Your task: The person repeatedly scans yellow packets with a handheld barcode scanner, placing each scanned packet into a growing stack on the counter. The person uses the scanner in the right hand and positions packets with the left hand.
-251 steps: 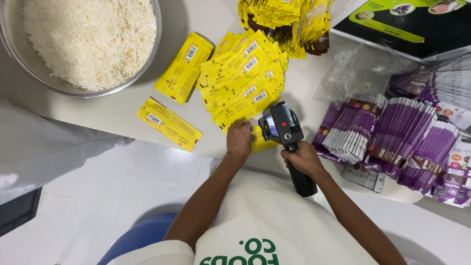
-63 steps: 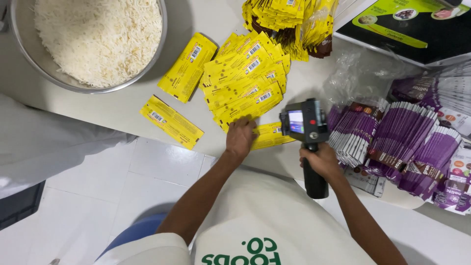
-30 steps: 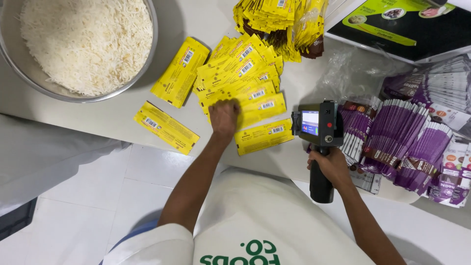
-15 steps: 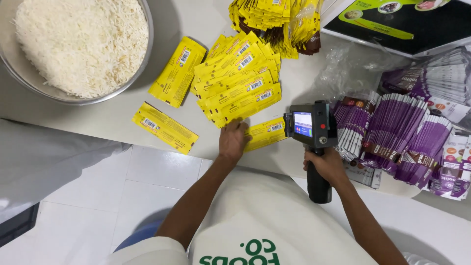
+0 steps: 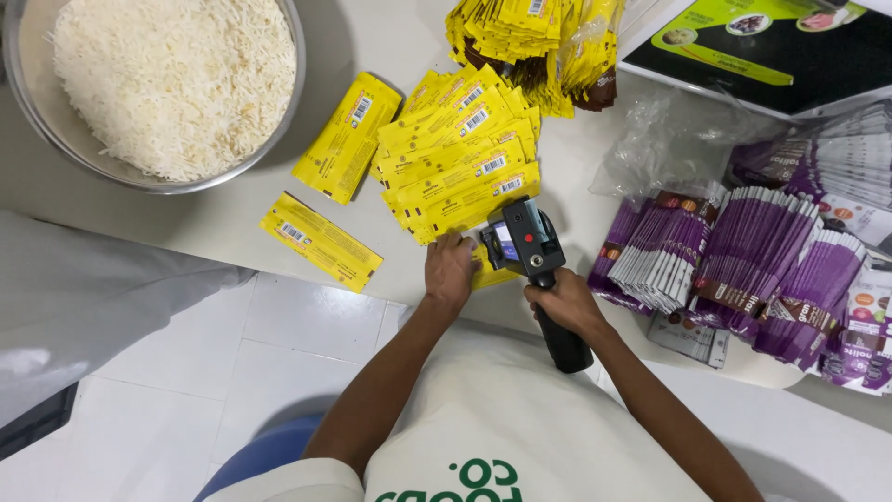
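Our left hand (image 5: 450,270) lies flat, fingers spread, on a yellow sachet (image 5: 492,272) at the near edge of the bench (image 5: 223,218), pinning it down. Our right hand (image 5: 564,304) is closed around the black grip of a handheld printer (image 5: 526,244), whose head is tipped onto that same sachet, just beside our left fingers. The printer's small screen faces up at us.

Just beyond our hands, a fanned pile of yellow sachets (image 5: 460,149) overlaps in rows, its nearest one touching the printer's head. A single sachet (image 5: 347,138) lies to the left of the pile, tilted, and another (image 5: 320,241) lies closer to the bench edge, well apart from our left hand. A steel bowl (image 5: 26,112) full of white rice (image 5: 177,79) sits at the far left. At the top, a heap of more yellow packs (image 5: 530,42) spills near a dark box (image 5: 771,46). To the right, stacks of purple sachets (image 5: 743,260) lean in rows, with crumpled clear plastic (image 5: 669,139) behind them.
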